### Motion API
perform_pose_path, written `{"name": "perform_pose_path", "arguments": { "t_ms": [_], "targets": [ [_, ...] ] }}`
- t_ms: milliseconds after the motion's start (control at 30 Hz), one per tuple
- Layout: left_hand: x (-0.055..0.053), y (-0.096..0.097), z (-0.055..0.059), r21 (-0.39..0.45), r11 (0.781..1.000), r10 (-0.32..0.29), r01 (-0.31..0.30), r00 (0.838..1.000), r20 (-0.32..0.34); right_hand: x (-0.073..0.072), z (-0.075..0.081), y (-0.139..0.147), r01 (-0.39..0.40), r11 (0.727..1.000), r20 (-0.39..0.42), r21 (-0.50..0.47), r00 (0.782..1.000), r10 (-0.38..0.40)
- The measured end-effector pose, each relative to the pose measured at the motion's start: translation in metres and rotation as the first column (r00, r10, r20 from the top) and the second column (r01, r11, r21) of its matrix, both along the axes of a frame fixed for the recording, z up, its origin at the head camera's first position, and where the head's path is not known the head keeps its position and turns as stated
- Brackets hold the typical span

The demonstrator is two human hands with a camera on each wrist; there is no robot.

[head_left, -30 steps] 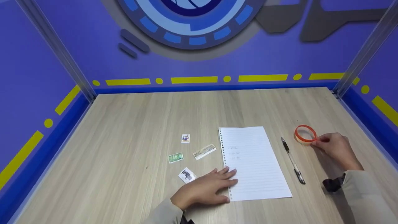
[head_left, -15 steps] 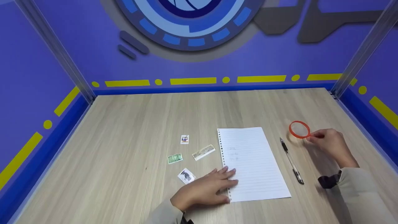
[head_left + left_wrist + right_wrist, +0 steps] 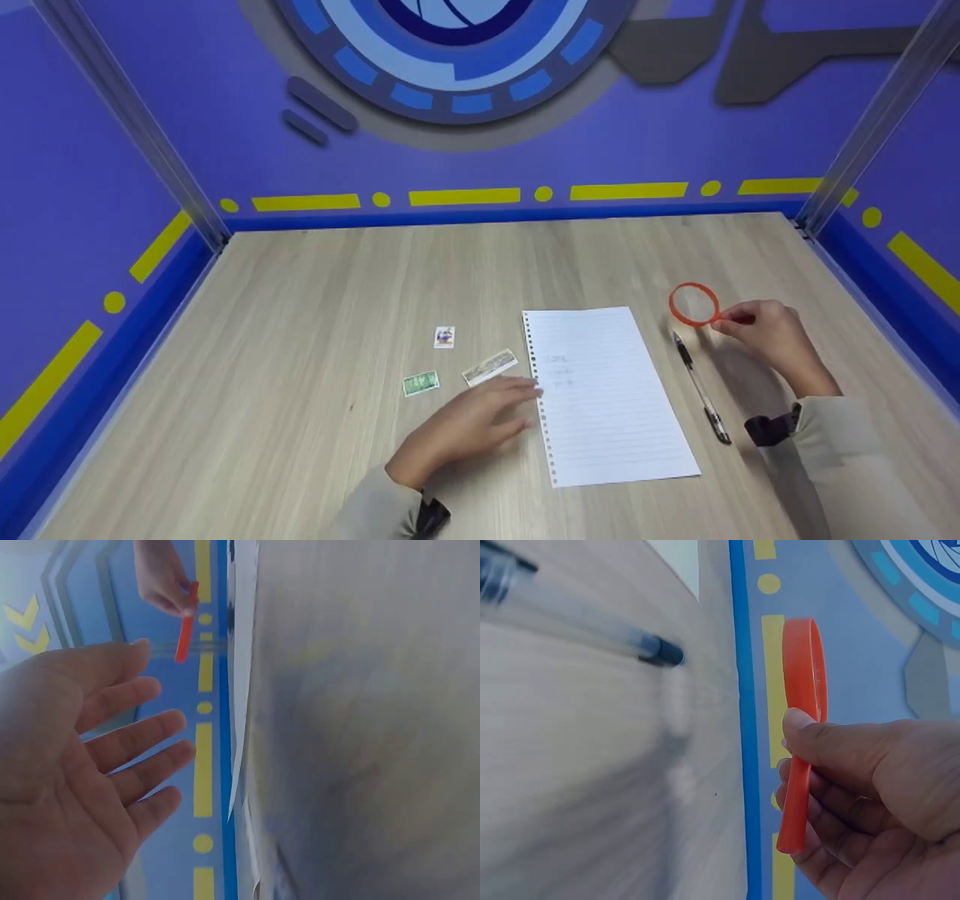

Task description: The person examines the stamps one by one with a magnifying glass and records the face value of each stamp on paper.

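Note:
My right hand (image 3: 772, 337) pinches the handle of an orange magnifying glass (image 3: 694, 304), its round lens held above the table past the pen's tip. In the right wrist view the thumb presses the orange handle (image 3: 795, 802) against the fingers. My left hand (image 3: 465, 420) hovers at the punched left edge of a lined paper sheet (image 3: 622, 420), fingers loosely extended and holding nothing. In the left wrist view the palm and spread fingers (image 3: 142, 742) show bare. Near that hand lie a long stamp (image 3: 490, 367), a green stamp (image 3: 421, 383) and a small colourful stamp (image 3: 444, 337).
A clear pen (image 3: 701, 390) with black ends lies right of the paper. The wooden table (image 3: 300, 360) is bounded by a blue back wall (image 3: 480, 161) and side walls. Faint writing marks the sheet's upper left.
My right hand has moved the magnifying glass leftward and lifted it, tilting the lens upright. My left hand has lifted off the paper and shifted left, now covering a black-and-white stamp.

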State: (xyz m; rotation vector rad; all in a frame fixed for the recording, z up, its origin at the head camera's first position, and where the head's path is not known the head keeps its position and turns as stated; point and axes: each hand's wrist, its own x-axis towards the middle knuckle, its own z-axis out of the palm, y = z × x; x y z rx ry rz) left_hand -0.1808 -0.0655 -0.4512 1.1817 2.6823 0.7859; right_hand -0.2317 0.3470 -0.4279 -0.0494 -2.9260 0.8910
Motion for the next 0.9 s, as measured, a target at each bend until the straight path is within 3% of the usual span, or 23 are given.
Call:
{"name": "perform_pose_path", "arguments": {
  "t_ms": [233, 400, 500, 767, 900],
  "targets": [
    [-0.019, -0.025, 0.007, 0.145, 0.985, 0.095, -0.097, 0.995, 0.022, -0.003, 0.006, -0.018, -0.045, 0.999, -0.025, -0.028, 0.999, 0.044],
    [-0.033, -0.047, 0.009, 0.2, 0.965, 0.153, -0.17, 0.983, 0.097, -0.007, 0.008, -0.03, -0.072, 0.997, -0.043, -0.034, 0.997, 0.07],
    [-0.042, -0.059, 0.009, 0.205, 0.955, 0.188, -0.215, 0.972, 0.141, -0.009, 0.007, -0.037, -0.094, 0.995, -0.05, -0.043, 0.995, 0.092],
    [-0.065, -0.079, 0.005, 0.184, 0.941, 0.253, -0.284, 0.951, 0.175, -0.015, 0.004, -0.058, -0.168, 0.985, -0.094, -0.037, 0.982, 0.164],
    [-0.073, -0.085, 0.002, 0.137, 0.934, 0.294, -0.329, 0.929, 0.225, -0.019, 0.004, -0.07, -0.201, 0.978, -0.102, -0.047, 0.975, 0.195]
  ]
}}
